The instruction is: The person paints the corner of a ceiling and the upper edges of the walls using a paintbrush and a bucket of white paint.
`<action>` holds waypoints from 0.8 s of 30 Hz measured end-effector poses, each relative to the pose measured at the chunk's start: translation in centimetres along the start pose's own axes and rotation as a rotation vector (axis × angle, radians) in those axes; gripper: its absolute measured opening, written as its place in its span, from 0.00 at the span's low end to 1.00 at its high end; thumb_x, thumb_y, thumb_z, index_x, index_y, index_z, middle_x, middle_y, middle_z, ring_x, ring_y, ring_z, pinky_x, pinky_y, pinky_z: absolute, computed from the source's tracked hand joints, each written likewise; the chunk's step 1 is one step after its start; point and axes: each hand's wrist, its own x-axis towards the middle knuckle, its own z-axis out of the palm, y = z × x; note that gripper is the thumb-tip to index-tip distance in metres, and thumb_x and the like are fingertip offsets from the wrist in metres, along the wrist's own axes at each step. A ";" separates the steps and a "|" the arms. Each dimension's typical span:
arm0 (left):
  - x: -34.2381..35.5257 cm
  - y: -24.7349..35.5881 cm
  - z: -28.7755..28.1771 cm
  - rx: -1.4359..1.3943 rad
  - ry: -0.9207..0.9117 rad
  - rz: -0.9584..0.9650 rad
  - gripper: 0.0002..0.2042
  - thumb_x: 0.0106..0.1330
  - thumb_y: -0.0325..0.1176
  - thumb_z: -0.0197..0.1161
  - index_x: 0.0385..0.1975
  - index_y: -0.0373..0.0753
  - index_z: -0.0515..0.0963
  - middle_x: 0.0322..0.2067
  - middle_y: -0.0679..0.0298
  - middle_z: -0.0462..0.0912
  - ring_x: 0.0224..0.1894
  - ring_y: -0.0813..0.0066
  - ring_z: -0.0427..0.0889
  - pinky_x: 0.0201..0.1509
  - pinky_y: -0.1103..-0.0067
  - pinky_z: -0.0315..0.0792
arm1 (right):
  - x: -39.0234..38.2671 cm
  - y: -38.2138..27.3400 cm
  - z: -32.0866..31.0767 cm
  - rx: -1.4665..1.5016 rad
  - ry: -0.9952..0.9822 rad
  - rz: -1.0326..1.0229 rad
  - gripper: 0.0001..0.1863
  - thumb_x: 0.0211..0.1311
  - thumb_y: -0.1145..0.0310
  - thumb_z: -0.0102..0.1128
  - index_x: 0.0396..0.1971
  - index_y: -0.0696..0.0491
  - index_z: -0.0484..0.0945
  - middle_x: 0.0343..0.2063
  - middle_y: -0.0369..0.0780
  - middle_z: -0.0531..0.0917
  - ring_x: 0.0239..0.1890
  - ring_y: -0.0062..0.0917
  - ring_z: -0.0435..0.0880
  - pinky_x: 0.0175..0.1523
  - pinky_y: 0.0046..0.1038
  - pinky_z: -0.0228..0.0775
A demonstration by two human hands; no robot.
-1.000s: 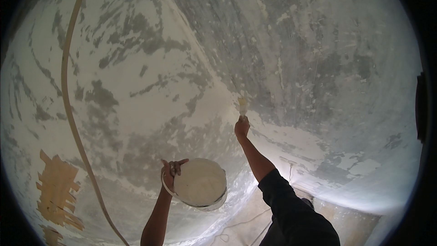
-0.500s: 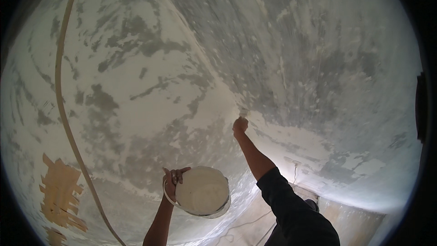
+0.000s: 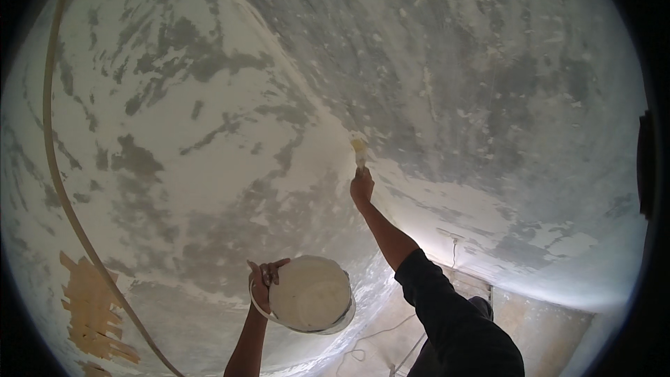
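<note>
My left hand (image 3: 262,285) grips a round bucket (image 3: 340,324) at its left side, fingers over the rim and the thin wire handle at the wrist. Pale cream paste or paint (image 3: 309,292) shows inside the bucket. Spots of the same pale colour mark those fingers. My right arm reaches up and forward, and its hand (image 3: 361,187) is closed round the handle of a paintbrush (image 3: 359,150) with yellowish bristles. The bristles are at the corner seam (image 3: 296,66) where two patchy surfaces meet; whether they touch it I cannot tell.
A long tan strip or hose (image 3: 56,160) curves down the left side. Brown tape or paper patches (image 3: 91,307) stick to the lower left surface. Thin cables (image 3: 377,340) lie at the bottom, and a dark object (image 3: 645,164) stands at the right edge.
My right hand has shifted slightly up and left, and the brush now shows more fully. The surroundings have slid left in view. My left hand still holds the bucket.
</note>
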 end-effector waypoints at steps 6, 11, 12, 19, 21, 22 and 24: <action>1.0 -0.3 2.0 0.031 -0.066 0.003 0.28 0.68 0.56 0.35 0.08 0.45 0.59 0.11 0.65 0.63 0.44 0.59 0.77 0.54 0.64 0.66 | 5.0 10.5 -0.3 0.426 0.210 0.730 0.13 0.60 0.62 0.51 0.40 0.55 0.72 0.35 0.47 0.79 0.32 0.38 0.81 0.27 0.37 0.73; -1.3 0.2 0.6 0.036 0.006 -0.007 0.28 0.68 0.56 0.35 0.08 0.45 0.59 0.10 0.65 0.64 0.45 0.60 0.77 0.53 0.64 0.68 | 2.1 8.8 0.3 0.334 0.035 0.819 0.12 0.59 0.64 0.52 0.37 0.56 0.72 0.32 0.46 0.79 0.28 0.34 0.82 0.25 0.34 0.74; -1.3 0.0 0.7 -0.005 0.006 -0.012 0.28 0.68 0.56 0.35 0.08 0.44 0.59 0.10 0.65 0.64 0.45 0.60 0.77 0.53 0.64 0.68 | 2.3 7.5 0.9 0.333 0.025 0.762 0.11 0.59 0.64 0.51 0.36 0.56 0.72 0.32 0.46 0.80 0.28 0.34 0.82 0.26 0.35 0.74; 0.4 -1.2 1.5 -0.033 -0.032 -0.017 0.29 0.67 0.56 0.36 0.07 0.45 0.58 0.10 0.65 0.63 0.45 0.60 0.77 0.52 0.64 0.68 | 1.7 -6.5 1.6 0.095 0.007 -0.031 0.14 0.64 0.65 0.45 0.38 0.62 0.72 0.36 0.55 0.78 0.42 0.50 0.76 0.44 0.43 0.67; 0.1 -1.0 1.4 -0.017 -0.017 -0.012 0.29 0.67 0.57 0.36 0.07 0.45 0.58 0.10 0.65 0.63 0.44 0.60 0.78 0.52 0.64 0.69 | -0.6 -10.3 0.8 0.159 0.043 -0.283 0.15 0.64 0.66 0.45 0.44 0.62 0.71 0.35 0.56 0.78 0.41 0.50 0.76 0.42 0.43 0.67; -0.1 -0.9 1.7 -0.032 -0.005 -0.017 0.29 0.67 0.57 0.36 0.07 0.45 0.58 0.10 0.65 0.63 0.44 0.60 0.78 0.52 0.64 0.69 | -1.2 -11.9 0.2 0.229 0.012 -0.319 0.16 0.64 0.65 0.45 0.43 0.62 0.71 0.34 0.56 0.78 0.40 0.51 0.76 0.41 0.43 0.66; -0.2 -0.5 2.1 -0.029 -0.002 -0.009 0.29 0.67 0.57 0.36 0.07 0.45 0.58 0.10 0.65 0.63 0.44 0.60 0.78 0.52 0.65 0.69 | -0.5 -13.5 -0.4 0.269 0.026 -0.386 0.15 0.64 0.66 0.45 0.42 0.61 0.71 0.30 0.56 0.77 0.37 0.53 0.75 0.38 0.44 0.65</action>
